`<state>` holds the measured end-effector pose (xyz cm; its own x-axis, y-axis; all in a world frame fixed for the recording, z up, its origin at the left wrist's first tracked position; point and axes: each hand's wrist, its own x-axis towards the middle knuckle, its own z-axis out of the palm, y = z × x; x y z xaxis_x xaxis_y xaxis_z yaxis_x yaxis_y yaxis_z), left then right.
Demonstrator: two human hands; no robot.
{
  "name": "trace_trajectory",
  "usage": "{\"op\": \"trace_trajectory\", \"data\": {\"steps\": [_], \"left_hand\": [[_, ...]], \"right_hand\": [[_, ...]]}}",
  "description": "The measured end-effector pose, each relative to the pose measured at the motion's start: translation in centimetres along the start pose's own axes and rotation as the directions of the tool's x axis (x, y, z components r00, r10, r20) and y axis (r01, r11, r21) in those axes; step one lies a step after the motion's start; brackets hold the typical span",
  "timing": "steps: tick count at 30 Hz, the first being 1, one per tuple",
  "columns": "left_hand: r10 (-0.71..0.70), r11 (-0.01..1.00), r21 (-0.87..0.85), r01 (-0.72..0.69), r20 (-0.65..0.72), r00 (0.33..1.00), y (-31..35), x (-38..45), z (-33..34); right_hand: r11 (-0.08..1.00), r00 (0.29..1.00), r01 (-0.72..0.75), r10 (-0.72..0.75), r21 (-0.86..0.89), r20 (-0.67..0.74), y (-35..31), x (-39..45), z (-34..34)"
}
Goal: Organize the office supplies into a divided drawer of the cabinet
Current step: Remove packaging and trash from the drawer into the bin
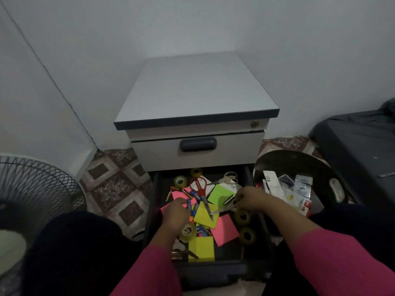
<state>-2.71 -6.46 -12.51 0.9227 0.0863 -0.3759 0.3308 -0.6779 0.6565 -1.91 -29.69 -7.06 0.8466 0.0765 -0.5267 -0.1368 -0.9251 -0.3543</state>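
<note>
The cabinet's lower drawer (157, 180) is pulled out and full of loose supplies: red-handled scissors (199, 185), white-handled scissors (229, 178), sticky note pads in green (220, 194), yellow (205, 214) and pink (226, 230), tape rolls (180, 181) and several batteries (194, 194). My left hand (176, 212) reaches into the middle of the pile, fingers curled down among the blue batteries; what it holds is hidden. My right hand (249, 198) pinches a battery (229, 200) over the green pad, at the drawer's right side.
The grey cabinet (196, 92) stands against the wall, upper drawer (197, 149) closed. A black basket (299, 165) with packaged items sits right of the drawer. A fan (32, 189) stands at left, a dark bin (359, 152) at right. My dark-clothed knees flank the drawer.
</note>
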Motion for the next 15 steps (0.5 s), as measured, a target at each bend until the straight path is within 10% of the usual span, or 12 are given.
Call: {"op": "trace_trajectory", "data": {"steps": [15], "left_hand": [[0.144, 0.891, 0.434, -0.132, 0.005, 0.99, 2.3, 9.2, 0.0]], "right_hand": [[0.969, 0.984, 0.102, -0.131, -0.227, -0.119, -2.6, 10.4, 2.7]]}}
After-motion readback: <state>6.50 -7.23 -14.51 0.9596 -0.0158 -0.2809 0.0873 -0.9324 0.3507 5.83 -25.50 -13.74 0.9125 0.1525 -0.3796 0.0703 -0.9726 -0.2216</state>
